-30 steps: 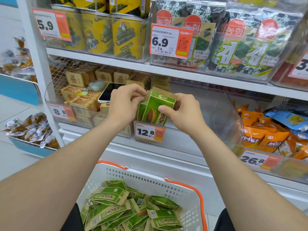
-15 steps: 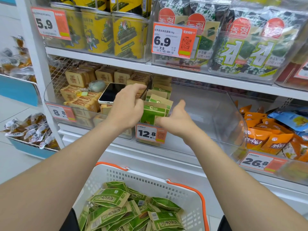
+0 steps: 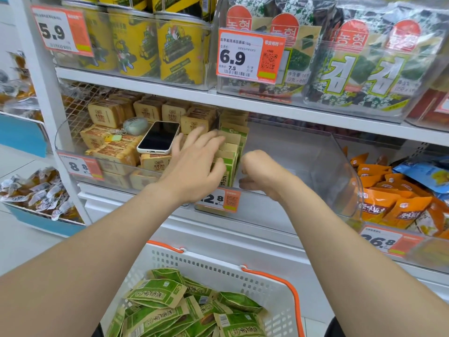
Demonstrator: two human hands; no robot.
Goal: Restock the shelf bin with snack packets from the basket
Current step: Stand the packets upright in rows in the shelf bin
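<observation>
Left hand [image 3: 194,164]: reaching into the bin from 7 o'clock, fingers straight and spread, laid flat on the tops and left side of the standing packets, thumb against the front one.
Right hand [image 3: 261,172]: up at the bin's front lip, just at 3 o'clock of the packet row, back of the hand to the camera, fingers curled under toward the palm; whether it touches the packets, I cannot tell.
Green snack packets [image 3: 230,147]: standing upright in 1 row, front to back, tight against the bin's left wall.
Shelf bin [image 3: 315,161]: clear plastic, middle shelf, dead centre of the view; everything at 3 o'clock of the row is bare floor.
Price tag [image 3: 229,200]: orange and white, clipped to the bin's front edge, reading 2.8 past the left wrist.
Basket [image 3: 243,271]: white with orange handles, down at 6 o'clock, between the 2 forearms.
Loose packets [image 3: 158,293]: same green kind, heaped flat inside the basket.
Phone [image 3: 159,137]: lying screen-up on the tan packets [image 3: 107,115] in the bin at 9 o'clock.
</observation>
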